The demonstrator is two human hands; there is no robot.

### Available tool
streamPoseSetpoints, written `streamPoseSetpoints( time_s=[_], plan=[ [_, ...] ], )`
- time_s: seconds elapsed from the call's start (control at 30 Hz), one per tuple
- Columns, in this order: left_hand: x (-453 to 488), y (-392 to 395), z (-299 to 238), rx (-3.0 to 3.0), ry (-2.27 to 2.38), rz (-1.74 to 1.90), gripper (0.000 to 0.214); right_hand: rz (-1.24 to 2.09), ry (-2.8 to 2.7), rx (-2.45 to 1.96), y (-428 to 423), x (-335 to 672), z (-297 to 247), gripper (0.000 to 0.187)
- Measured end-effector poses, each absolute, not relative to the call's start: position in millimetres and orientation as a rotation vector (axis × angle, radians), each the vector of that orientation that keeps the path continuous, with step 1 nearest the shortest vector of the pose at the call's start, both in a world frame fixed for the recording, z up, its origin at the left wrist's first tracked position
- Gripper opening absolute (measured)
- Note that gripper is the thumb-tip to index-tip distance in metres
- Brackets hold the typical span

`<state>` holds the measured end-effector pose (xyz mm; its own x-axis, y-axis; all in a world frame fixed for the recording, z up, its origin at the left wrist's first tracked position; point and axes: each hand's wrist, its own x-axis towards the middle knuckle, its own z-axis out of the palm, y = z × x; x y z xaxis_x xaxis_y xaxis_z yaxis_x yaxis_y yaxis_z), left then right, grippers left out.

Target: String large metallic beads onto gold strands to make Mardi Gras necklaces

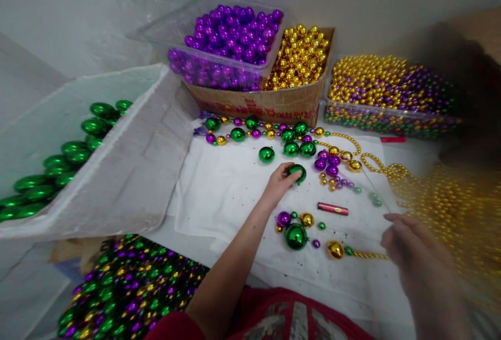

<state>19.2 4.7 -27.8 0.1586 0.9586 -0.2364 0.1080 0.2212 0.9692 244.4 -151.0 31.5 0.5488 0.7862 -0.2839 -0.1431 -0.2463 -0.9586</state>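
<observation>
My left hand [282,177] has its fingers closed round a shiny green ball [298,174] just over the white cloth. My right hand [409,241], slightly blurred, pinches the end of a thin string [376,190] that slants up toward the gold balls. Near this string lie small green beads [376,199], blurred, and purple balls [332,161]. Between my hands rests a red lighter-like stick [332,208]. Closer to me, a large green ball [296,237] sits among purple and gold ones, beside a gold ball [335,250] with a gold bead chain.
A white foam box [133,162] of green balls stands left. Behind are a clear tub [235,61] of purple balls, a cardboard box [254,102] with gold ones and a bead tray [391,113]. Gold bead strands [450,209] pile at right. A strung garland [256,133] crosses the cloth.
</observation>
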Motion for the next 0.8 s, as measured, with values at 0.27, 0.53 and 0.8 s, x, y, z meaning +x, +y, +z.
streamPoseSetpoints(
  time_s=[0.27,0.53,0.8],
  plan=[
    [35,-44,2,2.343,1.119,0.359,0.015,0.977,-0.508,-1.492,-144,251,16,0.024],
    [50,-46,-10,2.492,0.919,-0.021,0.016,0.907,-0.445,-1.426,-146,261,-4,0.026],
    [37,-38,-17,2.158,0.943,0.263,0.012,0.778,-0.483,-1.775,-153,272,-29,0.035]
  ],
)
